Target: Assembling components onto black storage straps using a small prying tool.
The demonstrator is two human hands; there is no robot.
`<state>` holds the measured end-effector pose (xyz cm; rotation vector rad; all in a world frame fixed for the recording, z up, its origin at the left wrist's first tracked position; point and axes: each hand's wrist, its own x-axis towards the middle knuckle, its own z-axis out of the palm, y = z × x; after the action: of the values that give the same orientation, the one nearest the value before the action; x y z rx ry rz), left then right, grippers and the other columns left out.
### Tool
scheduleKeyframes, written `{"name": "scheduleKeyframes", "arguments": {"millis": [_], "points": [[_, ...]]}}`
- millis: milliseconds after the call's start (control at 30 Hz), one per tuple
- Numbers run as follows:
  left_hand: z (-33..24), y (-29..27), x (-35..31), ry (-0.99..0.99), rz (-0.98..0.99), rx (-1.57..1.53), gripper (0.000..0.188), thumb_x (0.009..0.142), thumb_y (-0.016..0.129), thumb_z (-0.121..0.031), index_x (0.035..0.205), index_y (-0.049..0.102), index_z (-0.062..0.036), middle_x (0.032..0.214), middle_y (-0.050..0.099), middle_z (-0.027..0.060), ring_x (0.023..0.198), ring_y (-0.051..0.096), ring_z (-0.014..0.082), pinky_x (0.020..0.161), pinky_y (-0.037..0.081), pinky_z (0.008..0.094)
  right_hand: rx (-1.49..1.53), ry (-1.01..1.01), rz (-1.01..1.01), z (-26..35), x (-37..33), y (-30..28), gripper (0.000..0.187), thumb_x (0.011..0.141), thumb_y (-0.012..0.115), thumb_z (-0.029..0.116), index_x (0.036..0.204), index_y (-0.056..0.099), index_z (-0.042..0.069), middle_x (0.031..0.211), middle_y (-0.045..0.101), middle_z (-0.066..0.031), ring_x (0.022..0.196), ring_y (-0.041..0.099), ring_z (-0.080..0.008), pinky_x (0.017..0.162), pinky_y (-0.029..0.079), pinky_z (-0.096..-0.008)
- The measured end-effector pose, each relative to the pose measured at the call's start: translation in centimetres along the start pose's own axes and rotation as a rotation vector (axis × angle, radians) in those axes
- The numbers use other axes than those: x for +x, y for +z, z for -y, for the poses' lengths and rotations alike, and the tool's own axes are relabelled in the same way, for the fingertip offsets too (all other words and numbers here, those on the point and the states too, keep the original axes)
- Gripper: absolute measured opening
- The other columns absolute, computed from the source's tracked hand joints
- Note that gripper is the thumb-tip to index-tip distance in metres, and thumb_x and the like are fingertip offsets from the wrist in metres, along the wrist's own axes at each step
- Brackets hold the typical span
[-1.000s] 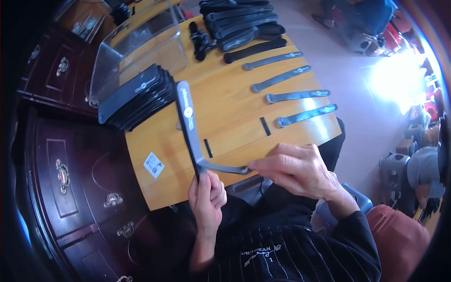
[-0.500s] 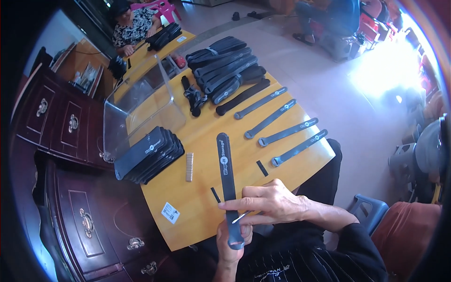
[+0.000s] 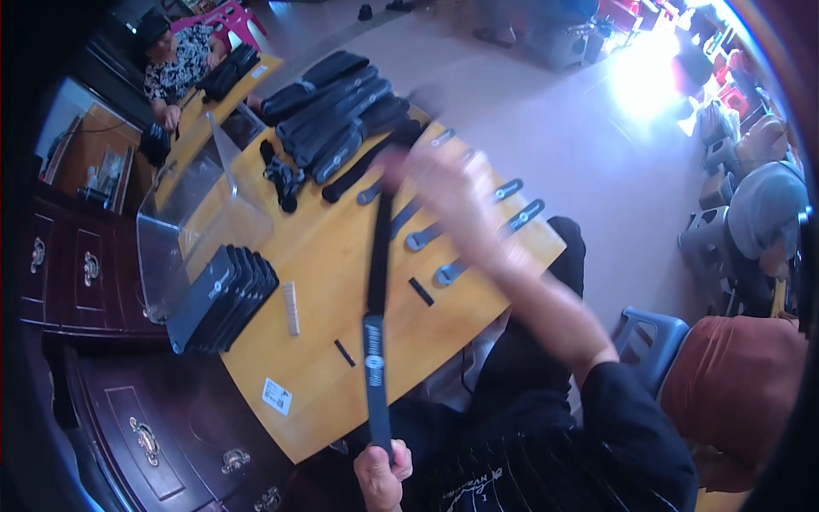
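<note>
While the long grey-and-black strap [image 3: 374, 367] stretched straight across the near edge of the bench [image 3: 320, 405], the left grip [image 3: 381, 478] pinched its lower end. Upper end ran to the right grip [image 3: 448, 192], motion-blurred; could not tell whether spread or pinching. Short black strip [image 3: 344, 352] lay up-left of the left grip, stack of dark flat pieces [image 3: 226, 299] farther that way. Loose grey straps [image 3: 525, 214] flanked the right grip; heap of black straps [image 3: 333, 107] beyond it, up-left.
</note>
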<state>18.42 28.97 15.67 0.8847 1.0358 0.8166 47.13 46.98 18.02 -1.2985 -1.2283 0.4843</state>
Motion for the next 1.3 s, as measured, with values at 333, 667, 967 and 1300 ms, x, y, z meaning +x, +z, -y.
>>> {"name": "scheduleKeyframes", "arguments": {"millis": [333,667,967,1300], "points": [[-4.1,-1.8,7.6,0.155,-0.229,0.312,0.034,0.104,0.031,-0.031,0.1,0.049,-0.002,0.051,0.042,0.002,0.038,0.035,0.009,0.042,0.031,0.0218,-0.208,-0.077,-0.9,1.9,-4.3,-21.4,0.031,0.09,0.065,0.033,0.107,0.066,0.006,0.103,0.063,0.0025,0.058,0.034,0.0014,0.052,0.028,-0.014],[-5.9,-3.0,18.9,0.253,-0.345,0.739,0.031,0.102,0.044,-0.028,0.096,0.058,-0.0017,0.068,0.039,-0.0013,0.062,0.037,0.0069,0.055,0.032,0.0269,0.004,0.139,-0.75,4.0,-12.2,-20.4,0.016,0.097,0.057,0.022,0.097,0.061,0.007,0.068,0.048,0.0037,0.055,0.036,-0.0015,0.052,0.026,-0.0167],[-2.7,-3.1,19.8,0.461,-0.365,1.044,0.02,0.097,0.052,-0.016,0.109,0.057,-0.0017,0.096,0.065,0.0177,0.085,0.064,0.0342,0.073,0.05,0.0408,-0.07,0.291,-0.227,4.4,-12.6,-15.2,0.014,0.096,0.055,0.013,0.101,0.061,0.002,0.071,0.048,0.0028,0.059,0.041,-0.003,0.056,0.03,-0.0179],[-3.4,-4.2,19.2,0.502,-0.52,1.341,0.019,0.096,0.051,-0.018,0.108,0.058,-0.0055,0.094,0.059,0.014,0.082,0.06,0.0362,0.066,0.048,0.0466,-0.079,0.367,-0.01,4.5,-11.7,-11.1,0.012,0.094,0.058,0.011,0.094,0.063,0.001,0.074,0.049,0.0023,0.06,0.043,-0.0031,0.055,0.032,-0.019]]}}
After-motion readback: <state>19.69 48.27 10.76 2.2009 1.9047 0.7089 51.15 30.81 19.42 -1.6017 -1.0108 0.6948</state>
